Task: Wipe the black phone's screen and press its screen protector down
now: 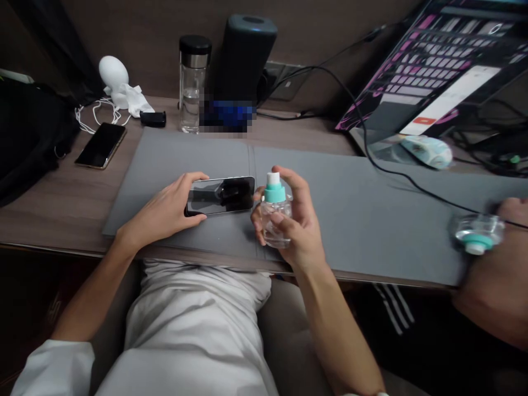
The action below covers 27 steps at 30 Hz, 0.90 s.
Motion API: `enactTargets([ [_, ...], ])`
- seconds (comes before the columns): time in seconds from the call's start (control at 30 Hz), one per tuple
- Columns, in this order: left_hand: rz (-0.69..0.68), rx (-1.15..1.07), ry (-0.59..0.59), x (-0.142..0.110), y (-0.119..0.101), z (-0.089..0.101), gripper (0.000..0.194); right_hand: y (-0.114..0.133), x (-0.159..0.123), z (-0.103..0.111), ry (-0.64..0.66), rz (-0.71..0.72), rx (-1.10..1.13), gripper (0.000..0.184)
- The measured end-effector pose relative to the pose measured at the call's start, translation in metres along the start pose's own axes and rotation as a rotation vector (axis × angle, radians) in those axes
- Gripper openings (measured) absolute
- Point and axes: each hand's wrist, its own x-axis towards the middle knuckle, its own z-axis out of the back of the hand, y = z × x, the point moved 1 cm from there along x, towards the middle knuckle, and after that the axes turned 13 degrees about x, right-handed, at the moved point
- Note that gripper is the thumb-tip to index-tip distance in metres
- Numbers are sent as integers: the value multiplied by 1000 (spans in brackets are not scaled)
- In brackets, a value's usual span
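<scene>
One slip by right fingers [298, 187] wrapping a clear teal-collared bottle [274, 207] could wet nine o'clock's flat black phone [220, 197], pinched by left fingers [192, 221].

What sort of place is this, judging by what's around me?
Likely a desk workspace, though whether home, dormitory or office I can't tell. The signs are a brown wood-grain desktop, a flat grey desk mat and a pale patterned computer mouse.

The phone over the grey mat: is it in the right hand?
No, the left hand grips the phone, while the right hand holds a clear bottle.
</scene>
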Motion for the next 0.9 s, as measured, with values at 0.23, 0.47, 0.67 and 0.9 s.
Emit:
enactTargets([
  [0.23, -86, 16, -5, 0, 0, -4, 68, 3, -11, -14, -91, 271, -937, 63],
  [0.47, -75, 1, -7, 1, -2, -3, 66, 1, -10, -28, 38, 258, -1263, 58],
  [0.67, -55, -1, -3, 1, -3, -3, 65, 3, -10, -30, 47, 218, -1276, 55],
  [0.9, -34, -8, 2, 0, -3, -2, 64, 5, -7, -24, 17, 185, -1176, 54],
])
